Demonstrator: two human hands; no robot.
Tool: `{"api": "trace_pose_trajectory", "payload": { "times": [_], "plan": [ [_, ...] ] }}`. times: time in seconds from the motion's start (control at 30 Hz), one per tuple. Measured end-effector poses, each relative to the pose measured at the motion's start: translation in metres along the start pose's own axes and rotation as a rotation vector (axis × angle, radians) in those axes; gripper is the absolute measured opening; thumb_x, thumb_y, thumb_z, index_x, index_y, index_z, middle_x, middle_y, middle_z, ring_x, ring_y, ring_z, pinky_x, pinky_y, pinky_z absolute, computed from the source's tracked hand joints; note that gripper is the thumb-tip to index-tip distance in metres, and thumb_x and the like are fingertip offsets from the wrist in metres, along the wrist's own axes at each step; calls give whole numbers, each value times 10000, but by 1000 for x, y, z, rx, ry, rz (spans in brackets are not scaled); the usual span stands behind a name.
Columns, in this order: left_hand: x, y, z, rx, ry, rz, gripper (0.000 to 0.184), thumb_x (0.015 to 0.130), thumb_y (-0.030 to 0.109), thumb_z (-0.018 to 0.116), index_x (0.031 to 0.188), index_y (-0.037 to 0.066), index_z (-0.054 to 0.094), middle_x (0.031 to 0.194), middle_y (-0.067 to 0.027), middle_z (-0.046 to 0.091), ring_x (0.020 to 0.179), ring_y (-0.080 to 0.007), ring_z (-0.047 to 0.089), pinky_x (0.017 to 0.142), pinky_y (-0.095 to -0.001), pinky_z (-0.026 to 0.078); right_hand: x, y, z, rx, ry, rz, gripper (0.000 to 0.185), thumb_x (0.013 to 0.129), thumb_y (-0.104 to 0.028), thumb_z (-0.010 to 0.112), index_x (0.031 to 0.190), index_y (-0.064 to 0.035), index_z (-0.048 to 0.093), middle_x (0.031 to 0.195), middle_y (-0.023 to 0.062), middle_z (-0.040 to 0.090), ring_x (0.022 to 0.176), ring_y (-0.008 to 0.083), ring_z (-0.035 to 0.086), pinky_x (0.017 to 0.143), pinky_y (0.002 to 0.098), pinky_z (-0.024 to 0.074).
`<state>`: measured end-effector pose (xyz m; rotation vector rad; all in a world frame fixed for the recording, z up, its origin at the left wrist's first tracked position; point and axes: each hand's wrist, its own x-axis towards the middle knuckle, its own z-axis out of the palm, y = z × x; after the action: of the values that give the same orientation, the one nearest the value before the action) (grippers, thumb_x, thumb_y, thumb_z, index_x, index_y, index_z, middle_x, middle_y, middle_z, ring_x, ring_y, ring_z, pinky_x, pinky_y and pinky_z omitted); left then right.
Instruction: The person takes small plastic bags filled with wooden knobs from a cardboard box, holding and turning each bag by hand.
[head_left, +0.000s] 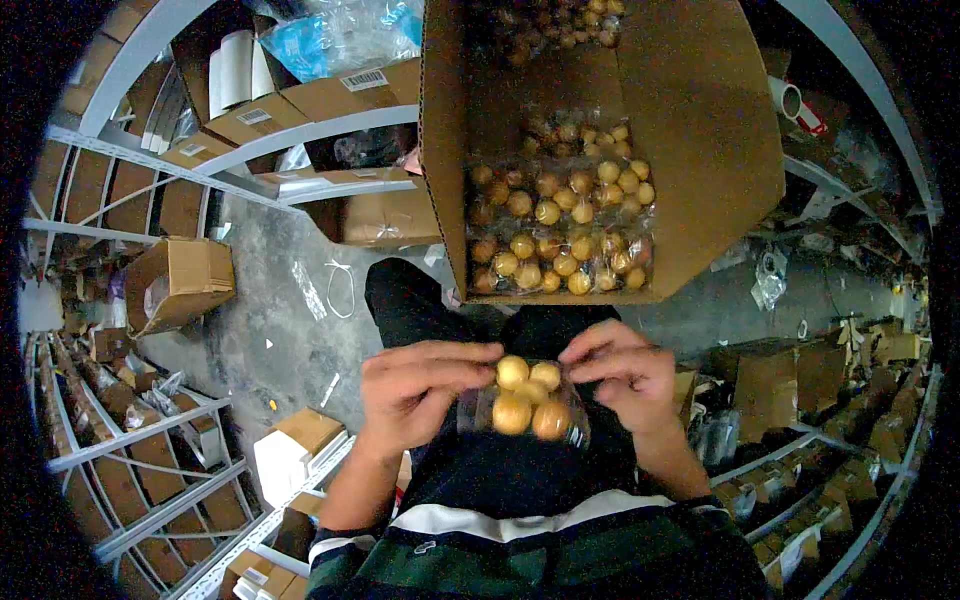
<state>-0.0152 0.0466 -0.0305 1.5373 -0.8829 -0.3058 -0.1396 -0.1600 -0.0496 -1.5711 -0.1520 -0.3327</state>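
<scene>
Between my two hands, over my lap, is a clear plastic bag (531, 393) with several round yellow-brown balls in it. My left hand (415, 385) pinches the bag's upper left edge, its fingers stretched toward the balls. At the upper right edge my right hand (622, 372) has its thumb and fingers closed on the plastic, slightly blurred. Just beyond my hands stands a large open cardboard box (700, 190). Rows of similar bags of balls (565, 225) lie inside it, and more are in shadow at its far end.
Metal shelves with cardboard boxes (350, 95) run along both sides. An open carton (205, 275) stands on the grey floor (290, 350) at the left, near loose plastic strips. A white box (285, 465) is at the lower left.
</scene>
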Motion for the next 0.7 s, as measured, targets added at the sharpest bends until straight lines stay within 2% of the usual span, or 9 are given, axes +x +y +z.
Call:
{"api": "trace_pose_trajectory", "payload": {
  "times": [0.03, 0.1, 0.17, 0.23, 0.33, 0.4, 0.43, 0.5, 0.7],
  "plan": [
    [0, -1, -2, -35, -43, 134, 144, 718, -60, 590, 827, 1, 663, 874, -154, 661, 713, -234, 656, 642, -288, 522, 0, 2, 2, 1, 1, 2, 178, 802, -115, 622, 951, -24, 656, 976, 134, 616, 888, 235, 584, 768, 304, 462],
    [1, 1, -2, -98, -100, 104, 176, 705, -89, 573, 821, 7, 665, 925, -165, 646, 798, -263, 648, 699, -300, 515, 5, 1, 13, 539, 97, 419, 279, 842, -161, 587, 1068, 3, 594, 997, 114, 613, 907, 182, 564, 812, 299, 441],
    [7, 5, 2, -12, -152, 67, 89, 729, -12, 599, 713, 49, 662, 919, -171, 643, 849, -272, 642, 748, -336, 515, -1, 13, 16, 601, -26, 535, 340, 834, -98, 594, 1141, 34, 529, 993, 73, 612, 885, 122, 566, 779, 261, 463],
    [6, 3, 3, -89, -150, -13, 88, 733, 1, 613, 702, 60, 672, 983, -170, 614, 865, -260, 631, 757, -340, 503, 8, 8, 23, 674, -123, 526, 360, 794, -35, 626, 1132, 38, 529, 988, 71, 613, 886, 128, 577, 781, 263, 474],
    [5, -7, -4, 15, -236, 183, 213, 758, -60, 552, 942, 0, 639, 1097, -185, 558, 905, -251, 615, 792, -314, 486, 15, 4, 19, 563, -141, 589, 376, 761, -2, 652, 1117, 36, 536, 995, 77, 611, 900, 138, 580, 812, 279, 473],
    [-3, -9, 1, -483, 63, -238, 311, 834, 105, 564, 1108, -38, 537, 1118, -163, 553, 915, -229, 601, 799, -315, 474, 17, 0, 14, 523, -66, 546, 365, 764, -2, 649, 1110, 35, 539, 999, 78, 610, 902, 140, 579, 817, 279, 471],
    [-7, -16, 0, -577, 47, -276, 551, 830, 311, 609, 1201, -59, 437, 1129, -149, 549, 933, -212, 581, 809, -322, 462, 17, -1, 12, 489, 13, 510, 355, 766, -3, 646, 1103, 34, 541, 1003, 79, 609, 905, 142, 578, 821, 279, 469],
    [-8, -14, 2, -389, -84, -276, 628, 756, 374, 689, 1182, -35, 476, 1131, -132, 551, 961, -215, 571, 834, -331, 448, 20, -5, 12, 427, 87, 447, 315, 762, -15, 653, 1061, 21, 558, 995, 74, 609, 905, 137, 574, 828, 277, 457],
    [-1, -1, 12, 18, -71, -298, 425, 699, 131, 746, 1069, 14, 573, 949, -90, 637, 886, -171, 607, 800, -285, 462, 32, -9, 14, -8, 50, 280, 300, 715, -62, 716, 979, -19, 581, 937, 57, 616, 896, 127, 563, 818, 277, 443]
  ]
}}
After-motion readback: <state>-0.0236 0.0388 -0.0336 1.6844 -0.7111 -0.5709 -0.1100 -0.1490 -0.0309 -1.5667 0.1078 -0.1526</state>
